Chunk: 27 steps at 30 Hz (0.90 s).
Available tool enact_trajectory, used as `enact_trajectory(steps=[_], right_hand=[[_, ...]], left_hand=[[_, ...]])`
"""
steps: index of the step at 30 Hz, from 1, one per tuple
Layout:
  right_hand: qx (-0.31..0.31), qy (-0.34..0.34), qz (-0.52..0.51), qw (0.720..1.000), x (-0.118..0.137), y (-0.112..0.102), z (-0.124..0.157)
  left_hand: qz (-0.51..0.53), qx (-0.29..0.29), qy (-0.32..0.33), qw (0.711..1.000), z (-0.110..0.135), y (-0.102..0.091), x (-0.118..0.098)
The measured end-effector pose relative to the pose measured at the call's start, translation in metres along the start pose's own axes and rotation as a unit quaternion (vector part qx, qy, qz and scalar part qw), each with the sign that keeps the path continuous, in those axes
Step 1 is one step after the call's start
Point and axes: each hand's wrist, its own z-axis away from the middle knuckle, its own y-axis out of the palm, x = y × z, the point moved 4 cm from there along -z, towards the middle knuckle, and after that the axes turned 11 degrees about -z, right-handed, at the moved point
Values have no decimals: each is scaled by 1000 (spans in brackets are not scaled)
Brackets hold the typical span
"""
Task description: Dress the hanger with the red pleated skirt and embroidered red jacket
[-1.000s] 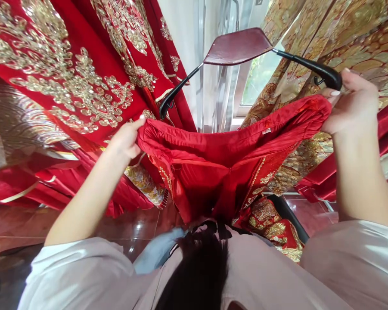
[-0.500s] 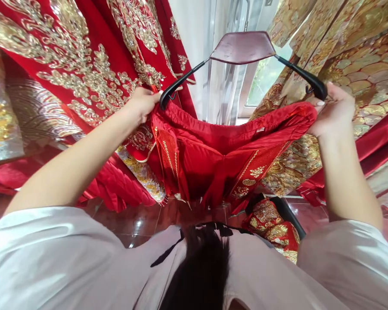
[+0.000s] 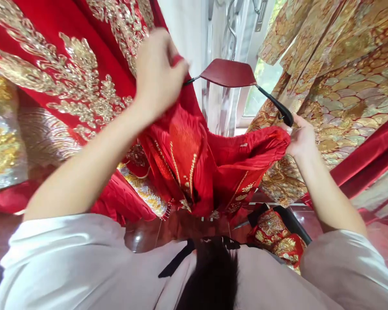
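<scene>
A red skirt (image 3: 231,148) with gold-trimmed panels and a gathered waistband hangs in front of me, below a hanger (image 3: 229,73). The hanger has a maroon centre and black arms. My right hand (image 3: 302,135) grips the waistband's right end together with the tip of the hanger's right arm. Raised at the hanger's left arm is my left hand (image 3: 161,73), slightly blurred, its fingers closed on a bit of the skirt's red cloth. The hand and cloth hide the left arm's tip. The waistband's left side is bunched and pulled upward.
A red gown (image 3: 93,77) with gold beading hangs at the left. Gold scale-patterned garments (image 3: 349,86) hang at the right. White curtains (image 3: 184,34) and a window stand behind the hanger. Red-and-gold cloth (image 3: 274,232) lies on a dark seat low on the right, above a shiny tiled floor (image 3: 142,234).
My left hand has risen from the hanger's left tip, lifting the skirt's left side with it. The hanger has shifted down and left, and my right hand has moved inward with it.
</scene>
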Motion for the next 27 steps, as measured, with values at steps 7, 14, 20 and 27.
enact_trajectory(steps=[7,14,20,27], right_hand=[[-19,-60,16,998,17,-6,-5],[-73,-61,197,976,10,-14,-8],[-44,-96,234,966,15,-30,-8],[9,-39,151,988,35,-56,-15]], left_hand=[[-126,155,49,979,50,56,-4],[-228,97,254,935,23,69,-92],[-256,148,407,864,-7,132,-116],[-263,134,385,874,-11,140,-112]])
